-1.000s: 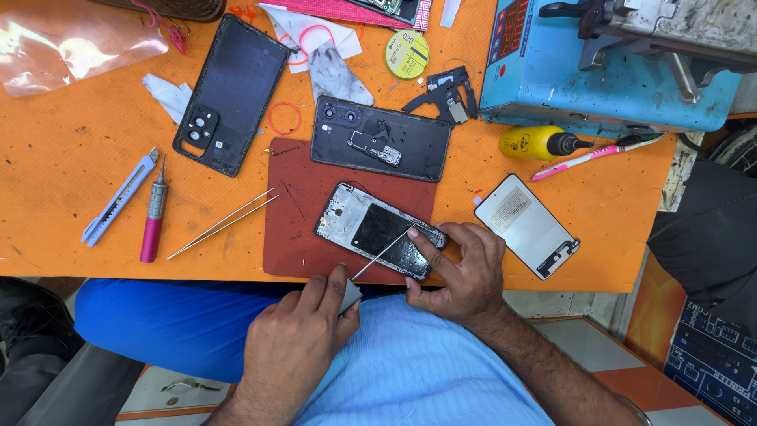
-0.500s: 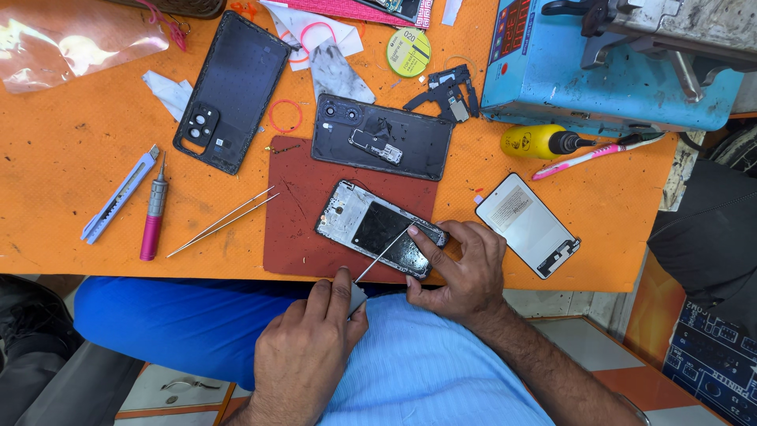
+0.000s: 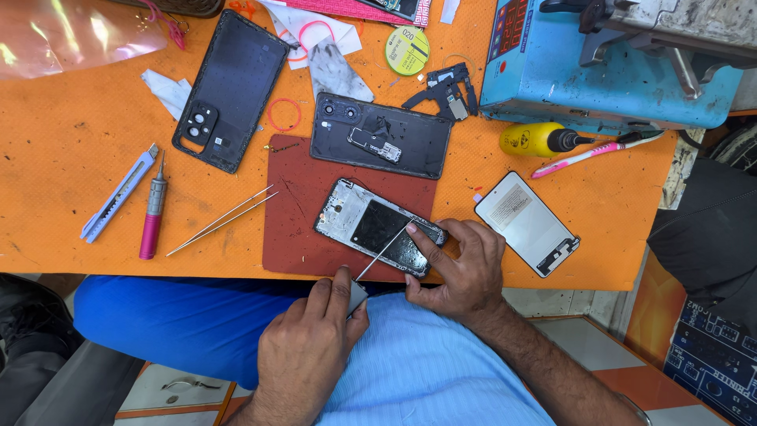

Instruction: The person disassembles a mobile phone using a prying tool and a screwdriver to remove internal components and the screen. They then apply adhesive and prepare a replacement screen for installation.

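the opened phone frame (image 3: 380, 228) lies tilted on a dark red mat (image 3: 292, 237) near the front edge of the orange table (image 3: 63, 181). the right hand (image 3: 461, 272) rests at the frame's lower right end, its fingers bent around that corner and one fingertip pressed on the top edge, so it holds the frame down; that corner is hidden under the fingers. the left hand (image 3: 311, 347) sits below the table edge, over the lap, pinched shut on the handle of a thin metal tool (image 3: 382, 254). the handle itself is mostly covered by the fingers, so its shape is hard to make out. the tool's shaft slants up to the right and its tip meets the frame close to the right fingertip; whether it sits under a part or only on the surface cannot be told.

just above the mat lies a black inner plate (image 3: 380, 136), and further left a black back cover (image 3: 231, 91) with camera holes. tweezers (image 3: 221, 221) lie partly on the mat's left edge. left of them are a pink screwdriver (image 3: 151, 213) and a pale utility knife (image 3: 118, 194). right of the hand lies a white screen panel (image 3: 527, 225), face down. a yellow bottle (image 3: 536, 140) and a pink toothbrush (image 3: 591, 155) lie below a blue machine (image 3: 599, 71), which is cut off by the top edge.
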